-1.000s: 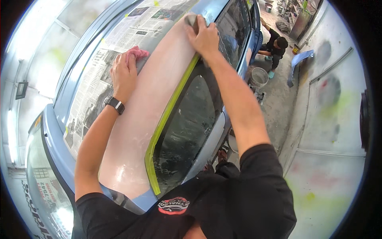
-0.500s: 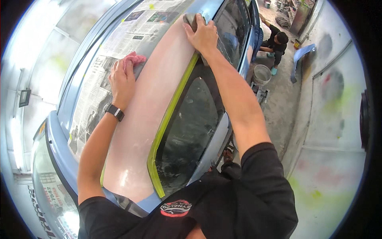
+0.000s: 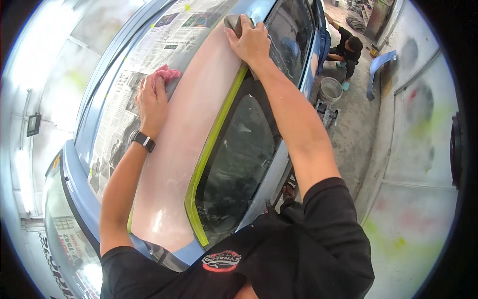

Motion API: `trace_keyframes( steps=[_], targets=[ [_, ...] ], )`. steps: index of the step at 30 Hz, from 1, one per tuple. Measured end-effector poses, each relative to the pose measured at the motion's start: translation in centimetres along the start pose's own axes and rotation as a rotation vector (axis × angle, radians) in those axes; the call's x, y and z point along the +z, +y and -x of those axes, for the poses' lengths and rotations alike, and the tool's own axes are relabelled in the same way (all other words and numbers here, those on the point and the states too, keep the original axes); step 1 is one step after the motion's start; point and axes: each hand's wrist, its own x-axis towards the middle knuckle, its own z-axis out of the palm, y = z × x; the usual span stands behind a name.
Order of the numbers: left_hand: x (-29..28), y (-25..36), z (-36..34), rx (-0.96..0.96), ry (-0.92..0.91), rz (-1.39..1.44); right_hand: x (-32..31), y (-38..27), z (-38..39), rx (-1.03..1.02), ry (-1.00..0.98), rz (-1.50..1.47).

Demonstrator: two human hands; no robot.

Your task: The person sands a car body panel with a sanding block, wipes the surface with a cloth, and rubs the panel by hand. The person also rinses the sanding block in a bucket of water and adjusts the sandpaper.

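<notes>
Panel of pinkish-white, smoothly curved car body runs lengthwise from near left to far right. Your right hand, curled around a grey pad, rests at its far end; your left hand holds a crumpled pink cloth beside its left edge.

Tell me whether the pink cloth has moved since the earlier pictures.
No. Judged against the taped-down newspaper, the pink cloth at the fingertips of the left hand shows no clear shift in any direction.
</notes>
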Motion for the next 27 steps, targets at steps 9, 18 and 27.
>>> trace_keyframes(
  steps=[9, 18, 27],
  targets=[
    [-1.3, -2.3, 0.8, 0.022, 0.015, 0.020, -1.9, -5.9, 14.3, -0.204, -0.028, -0.154],
    [-0.6, -1.2, 0.6, -0.063, 0.006, -0.016, 0.7, -2.7, 5.4, -0.001, -0.042, -0.076],
    [-0.2, 0.1, 0.2, -0.043, -0.029, 0.004, -0.3, -1.8, 2.1, -0.050, 0.077, -0.020]
  ],
)
